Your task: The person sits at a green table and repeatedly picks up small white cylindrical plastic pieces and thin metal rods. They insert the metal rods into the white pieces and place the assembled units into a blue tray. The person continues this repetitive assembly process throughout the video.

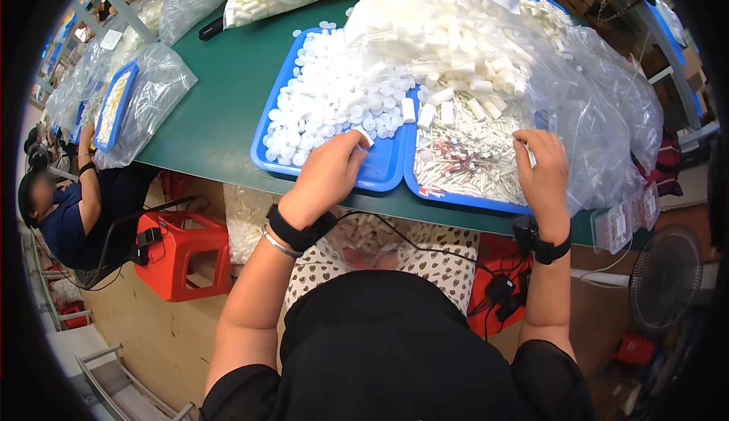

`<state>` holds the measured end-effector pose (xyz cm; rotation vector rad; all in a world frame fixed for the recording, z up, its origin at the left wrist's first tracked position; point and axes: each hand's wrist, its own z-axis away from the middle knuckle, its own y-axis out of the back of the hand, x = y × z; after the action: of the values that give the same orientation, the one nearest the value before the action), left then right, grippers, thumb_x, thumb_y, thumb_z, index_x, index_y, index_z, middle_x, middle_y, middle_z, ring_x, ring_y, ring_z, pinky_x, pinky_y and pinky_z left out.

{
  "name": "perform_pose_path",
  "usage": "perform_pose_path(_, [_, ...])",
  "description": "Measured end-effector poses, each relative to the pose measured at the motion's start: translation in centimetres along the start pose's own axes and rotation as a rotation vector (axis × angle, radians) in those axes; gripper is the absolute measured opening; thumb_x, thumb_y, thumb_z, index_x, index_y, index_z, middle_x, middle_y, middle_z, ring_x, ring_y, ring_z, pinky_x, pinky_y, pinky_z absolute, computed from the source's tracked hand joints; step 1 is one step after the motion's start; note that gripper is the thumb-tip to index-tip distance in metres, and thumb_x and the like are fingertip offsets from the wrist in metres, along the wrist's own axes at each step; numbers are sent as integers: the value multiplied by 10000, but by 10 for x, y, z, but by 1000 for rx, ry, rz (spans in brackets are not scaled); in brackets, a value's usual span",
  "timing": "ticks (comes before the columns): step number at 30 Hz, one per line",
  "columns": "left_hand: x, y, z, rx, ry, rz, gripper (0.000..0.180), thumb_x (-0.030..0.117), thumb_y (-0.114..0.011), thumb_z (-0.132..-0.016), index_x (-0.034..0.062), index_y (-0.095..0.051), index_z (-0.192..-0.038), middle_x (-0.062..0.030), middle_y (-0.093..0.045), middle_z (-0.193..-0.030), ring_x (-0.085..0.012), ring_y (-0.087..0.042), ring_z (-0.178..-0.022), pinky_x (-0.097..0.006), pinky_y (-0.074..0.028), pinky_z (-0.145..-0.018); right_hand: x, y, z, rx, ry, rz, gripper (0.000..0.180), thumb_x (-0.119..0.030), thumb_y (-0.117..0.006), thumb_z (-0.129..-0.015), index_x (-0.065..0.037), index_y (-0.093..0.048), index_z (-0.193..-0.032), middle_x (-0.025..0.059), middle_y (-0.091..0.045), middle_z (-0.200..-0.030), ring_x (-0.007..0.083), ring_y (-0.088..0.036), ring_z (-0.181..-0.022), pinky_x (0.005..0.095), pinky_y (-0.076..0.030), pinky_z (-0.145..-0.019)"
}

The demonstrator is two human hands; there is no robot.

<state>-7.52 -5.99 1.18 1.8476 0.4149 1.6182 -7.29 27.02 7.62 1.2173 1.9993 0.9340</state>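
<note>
We look down on a green table (220, 110) in a workroom, with 2 blue trays side by side at its near edge. The left tray (380, 172) is heaped with small white caps (326, 102); the right tray (456, 197) holds thin white tubes (467, 159), some with red marks, and a big clear bag (600, 117) of short white cylinders spills over its far side.

Our left hand (325, 174) rests on the near part of the left tray, fingers curled, with 1 white cap (365, 135) pinched at the fingertips. Our right hand (543, 167) sits over the right tray's near right corner, fingers bent down among the tubes and against the bag; we cannot tell whether it grips anything. Both wrists wear black bands with a cable running between them.

More clear bags lie at the far left of the table, 1 around another blue tray (114, 106). Below the table stands an orange stool (186, 258), and another person (72, 208) sits at the left. A fan (667, 277) stands low on the right.
</note>
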Motion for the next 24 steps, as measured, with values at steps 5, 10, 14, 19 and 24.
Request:
perform_pose_path(5, [26, -23, 28, -139, 243, 1051, 156, 110, -652, -950, 20, -621, -1074, -20, -640, -945, -100, -601, -835, -249, -503, -752, -35, -6, 18, -108, -142, -350, 79, -51, -660, -858, -27, -664, -934, 109, -662, -907, 285, -597, -826, 376, -456, -757])
perform_pose_path(10, [35, -48, 47, -201, 477, 1466, 275, 236, -633, -977, 16, -609, -1141, -48, -656, -969, -102, -620, -827, -227, -516, -744, -34, -32, 27, -109, -70, -173, 85, -60, -668, -856, -25, -659, -932, 110, -655, -844, 296, -592, -794, 381, -456, -749])
perform_pose_path(14, [29, -57, 55, -243, 473, 1703, 307, 262, -585, -1005, 5, -600, -1172, -53, -646, -997, -97, -599, -843, -224, -507, -745, -36, -32, 26, -147, -90, -245, 92, -47, -668, -856, -17, -651, -940, 97, -648, -834, 268, -595, -752, 371, -462, -730])
perform_pose_path(19, [27, -70, 58, -291, 475, 1927, 327, 239, -549, -1022, -14, -564, -1229, -62, -634, -1040, -92, -580, -862, -224, -501, -752, -56, -24, 34, -328, -529, -984, 104, -48, -645, -916, -2, -610, -1003, 89, -691, -978, 144, -639, -797, 281, -484, -738])
perform_pose_path(24, [35, -74, 59, -308, 488, 1973, 332, 229, -528, -1031, -22, -543, -1248, -73, -620, -1082, -88, -585, -871, -222, -517, -775, -93, -22, 45, -333, -601, -1526, 105, -31, -595, -963, 11, -552, -1049, 136, -683, -1055, 157, -671, -938, 272, -521, -798])
